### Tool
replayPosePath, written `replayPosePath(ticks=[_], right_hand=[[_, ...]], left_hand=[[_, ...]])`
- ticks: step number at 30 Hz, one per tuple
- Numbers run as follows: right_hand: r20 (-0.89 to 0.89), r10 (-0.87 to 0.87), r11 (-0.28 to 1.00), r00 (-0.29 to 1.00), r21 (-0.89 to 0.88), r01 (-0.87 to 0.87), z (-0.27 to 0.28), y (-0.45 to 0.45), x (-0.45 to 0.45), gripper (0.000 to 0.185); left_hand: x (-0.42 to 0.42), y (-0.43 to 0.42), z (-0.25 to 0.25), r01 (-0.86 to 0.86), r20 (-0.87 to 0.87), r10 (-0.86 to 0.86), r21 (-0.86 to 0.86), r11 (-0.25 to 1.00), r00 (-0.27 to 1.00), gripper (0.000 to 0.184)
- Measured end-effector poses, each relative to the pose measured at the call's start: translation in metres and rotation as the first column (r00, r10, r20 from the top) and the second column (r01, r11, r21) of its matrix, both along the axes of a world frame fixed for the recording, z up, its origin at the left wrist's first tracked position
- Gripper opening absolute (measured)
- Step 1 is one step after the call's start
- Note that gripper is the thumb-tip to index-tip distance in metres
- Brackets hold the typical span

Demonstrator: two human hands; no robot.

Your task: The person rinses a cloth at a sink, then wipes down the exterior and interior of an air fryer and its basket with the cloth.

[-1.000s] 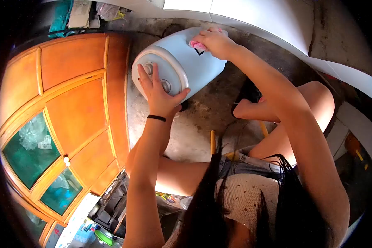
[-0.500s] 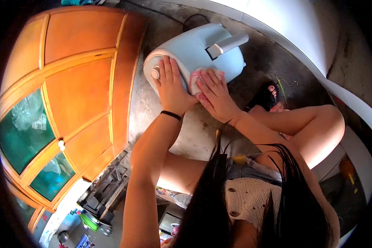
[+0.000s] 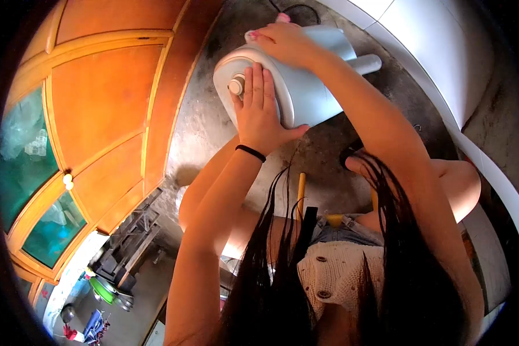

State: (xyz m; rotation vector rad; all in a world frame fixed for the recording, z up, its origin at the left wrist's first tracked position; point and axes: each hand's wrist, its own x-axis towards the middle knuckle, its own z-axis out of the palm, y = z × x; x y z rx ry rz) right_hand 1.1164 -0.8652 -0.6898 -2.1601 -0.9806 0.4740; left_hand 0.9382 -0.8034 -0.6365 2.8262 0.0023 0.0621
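A pale blue air fryer (image 3: 308,92) lies tipped on the floor, with its round knob (image 3: 236,86) toward the left and its silver-grey handle (image 3: 368,64) pointing right. Flat against the knob end rests my left hand (image 3: 260,112), fingers stretched out beside the knob and thumb apart. My right hand (image 3: 289,45) reaches over to the far side of the fryer and presses a pink-and-white cloth (image 3: 251,36) there. Most of that cloth is hidden under the hand and behind the fryer's edge.
A wooden cabinet (image 3: 106,86) with green glass panes stands at the left. White tiled surface (image 3: 421,52) curves along the right. A black cord (image 3: 303,7) lies behind the fryer. My bent legs are close on both sides. Dishes and a green bowl (image 3: 102,290) are at lower left.
My right hand has moved with the cloth from the fryer's near side over to its far side. The left hand stays on the knob end, and the fryer now appears turned and higher in view.
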Motion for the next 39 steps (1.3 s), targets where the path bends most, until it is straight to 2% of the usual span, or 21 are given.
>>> replayPosePath(ticks=[2, 4, 6, 9, 10, 12, 15, 18, 20, 21, 24, 25, 26, 28, 30, 32, 33, 34, 36, 39], right_hand=[[0.107, -0.170, 0.935, 0.980, 0.332, 0.126, -0.002, -0.030, -0.034, 0.033], [0.166, -0.225, 0.901, 0.960, 0.411, 0.140, 0.008, -0.055, -0.073, 0.035], [0.121, -0.173, 0.934, 0.977, 0.334, 0.124, 0.014, -0.075, -0.119, 0.042], [0.003, -0.186, 0.953, 0.983, 0.243, 0.180, 0.012, -0.092, -0.171, 0.046], [0.037, -0.204, 0.950, 0.978, 0.248, 0.189, 0.008, -0.091, -0.176, 0.044], [0.100, -0.246, 0.943, 0.964, 0.254, 0.215, 0.004, -0.087, -0.181, 0.042], [0.153, -0.277, 0.936, 0.949, 0.265, 0.231, 0.026, -0.064, -0.134, 0.040], [0.117, -0.307, 0.901, 0.945, 0.354, 0.249, 0.023, -0.038, -0.091, 0.040], [0.139, -0.307, 0.898, 0.941, 0.370, 0.238, 0.021, -0.043, -0.101, 0.039], [0.150, -0.305, 0.897, 0.940, 0.376, 0.231, 0.018, -0.046, -0.110, 0.039], [0.085, -0.294, 0.913, 0.952, 0.319, 0.253, 0.001, -0.095, -0.148, 0.035], [0.006, -0.354, 0.868, 0.935, 0.375, 0.326, -0.009, -0.106, -0.151, 0.030], [-0.204, -0.403, 0.790, 0.892, 0.415, 0.452, -0.019, -0.117, -0.150, 0.029], [-0.003, -0.628, 0.712, 0.778, 0.402, 0.576, -0.064, -0.138, -0.136, 0.034], [-0.072, -0.651, 0.720, 0.756, 0.256, 0.645, -0.071, -0.150, -0.121, 0.037], [-0.040, -0.716, 0.666, 0.697, 0.260, 0.699, -0.062, -0.132, -0.125, 0.038], [-0.324, -0.604, 0.609, 0.728, 0.402, 0.684, -0.035, -0.113, -0.130, 0.040], [0.085, -0.602, 0.750, 0.794, 0.404, 0.524, -0.027, -0.099, -0.146, 0.042], [0.096, -0.531, 0.808, 0.842, 0.356, 0.469, -0.007, -0.094, -0.157, 0.042], [-0.050, -0.379, 0.812, 0.924, 0.461, 0.358, -0.020, -0.120, -0.126, 0.038]], left_hand=[[-0.005, 0.000, -0.001, 0.006, -0.009, -0.006, -0.020, 1.000, 1.000, 0.124], [-0.006, 0.003, -0.002, 0.005, -0.030, -0.006, -0.023, 1.000, 1.000, 0.124], [-0.001, 0.008, -0.004, -0.038, -0.043, 0.037, -0.015, 0.999, 0.998, 0.123], [0.001, 0.014, -0.006, -0.063, -0.027, 0.062, -0.012, 0.998, 0.998, 0.121], [-0.002, 0.014, -0.007, -0.063, -0.023, 0.062, -0.016, 0.998, 0.998, 0.121], [-0.008, 0.013, -0.010, -0.038, 0.011, 0.038, -0.010, 0.999, 0.999, 0.121], [-0.010, 0.006, -0.007, -0.024, -0.002, 0.024, 0.019, 1.000, 1.000, 0.122], [-0.005, 0.004, -0.003, -0.023, -0.010, 0.024, 0.046, 0.999, 1.000, 0.124], [-0.001, 0.010, -0.004, -0.026, -0.007, 0.027, 0.032, 0.999, 1.000, 0.125], [0.006, 0.012, 0.004, -0.035, -0.059, 0.038, 0.055, 0.998, 0.998, 0.127], [0.006, 0.021, -0.003, -0.037, -0.013, 0.037, 0.025, 0.999, 0.999, 0.129], [0.006, 0.019, 0.000, -0.042, -0.035, 0.044, 0.033, 0.999, 0.998, 0.128], [0.005, 0.017, 0.001, -0.034, -0.023, 0.035, 0.049, 0.998, 0.999, 0.128], [0.002, 0.012, 0.001, -0.020, 0.006, 0.019, 0.083, 0.996, 1.000, 0.127], [0.001, 0.006, 0.002, -0.041, -0.008, 0.042, 0.099, 0.994, 0.999, 0.127], [0.005, 0.001, 0.000, -0.049, 0.001, 0.049, 0.101, 0.994, 0.999, 0.127], [0.006, 0.003, -0.001, -0.046, 0.008, 0.046, 0.095, 0.994, 0.999, 0.127], [0.006, 0.005, -0.002, -0.043, 0.013, 0.042, 0.090, 0.995, 0.999, 0.127], [0.006, 0.009, -0.004, -0.039, -0.013, 0.040, 0.111, 0.993, 0.999, 0.127], [0.008, 0.009, -0.002, -0.026, -0.005, 0.027, 0.139, 0.990, 1.000, 0.127]])
